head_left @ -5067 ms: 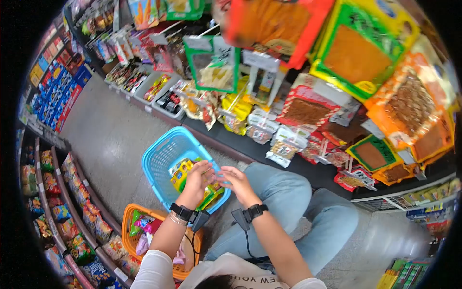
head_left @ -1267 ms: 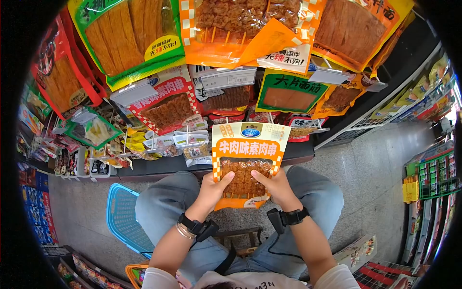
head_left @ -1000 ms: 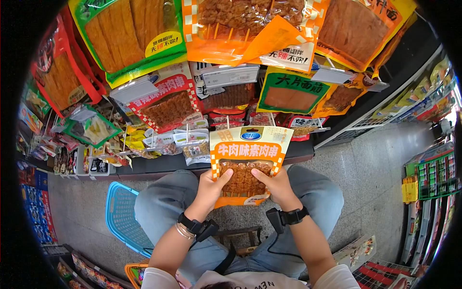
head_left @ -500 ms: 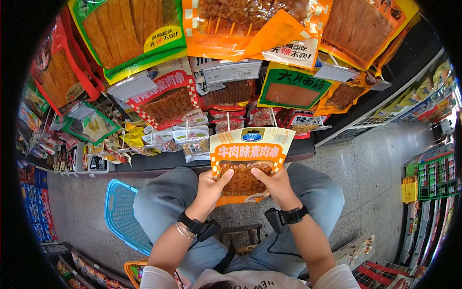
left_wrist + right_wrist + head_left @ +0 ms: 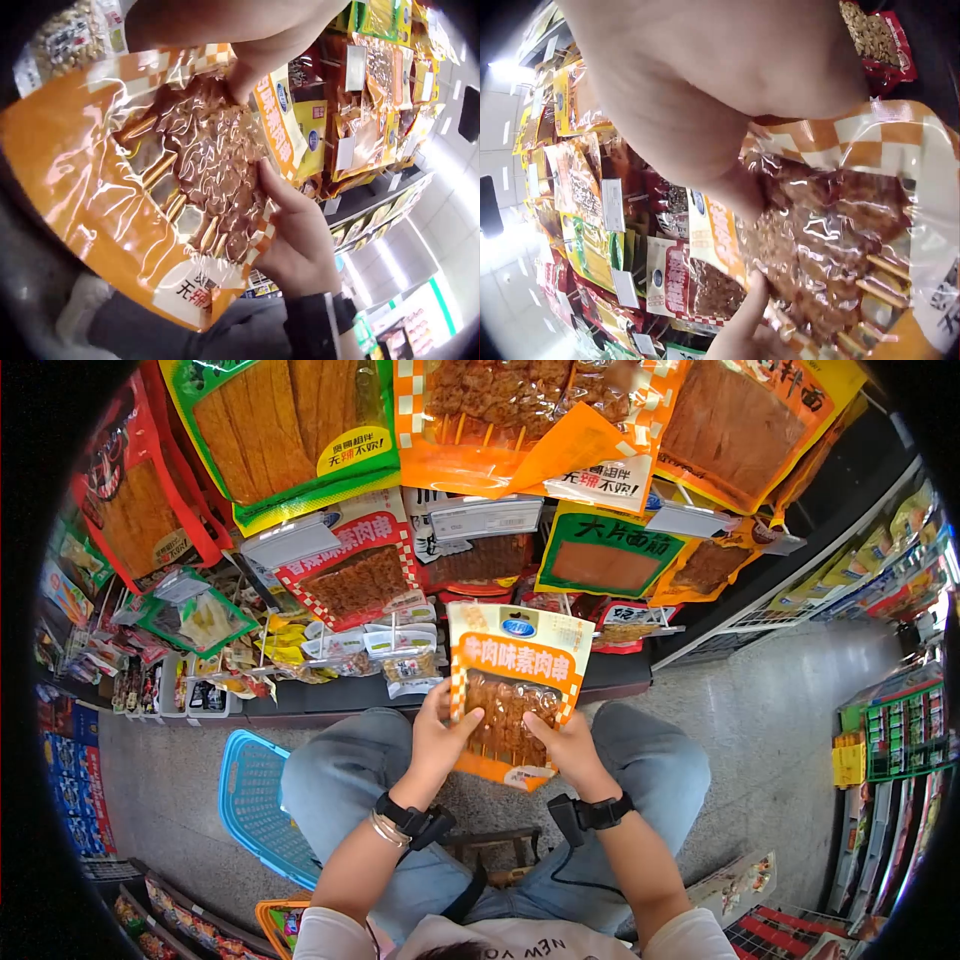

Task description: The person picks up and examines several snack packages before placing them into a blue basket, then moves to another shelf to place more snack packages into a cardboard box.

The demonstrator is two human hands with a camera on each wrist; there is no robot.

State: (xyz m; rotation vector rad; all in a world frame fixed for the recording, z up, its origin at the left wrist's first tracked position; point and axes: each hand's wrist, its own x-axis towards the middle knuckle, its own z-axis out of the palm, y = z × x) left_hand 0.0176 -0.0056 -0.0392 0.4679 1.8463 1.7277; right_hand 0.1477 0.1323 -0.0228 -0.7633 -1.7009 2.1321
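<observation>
A snack packet (image 5: 512,695) of skewered brown pieces, orange and cream with a clear window, is held up between both hands over the lap. My left hand (image 5: 440,738) grips its left edge with the thumb pressed on the window. On the opposite edge my right hand (image 5: 574,748) holds it the same way, and the other fingers are largely hidden behind the packet. Wooden skewer ends show through the window in the left wrist view, where the packet (image 5: 202,172) fills much of the picture.
A shelf rack of hanging snack packets (image 5: 290,430) rises in front, with price tags (image 5: 487,517) on its hooks. A blue basket (image 5: 262,800) stands on the floor by the left knee, an orange basket (image 5: 272,922) behind it. More shelving (image 5: 890,760) stands at right.
About five seconds ago both hands were over the blue basket without this packet; now they hold it. Within the last second the packet has tilted slightly clockwise and risen a little.
</observation>
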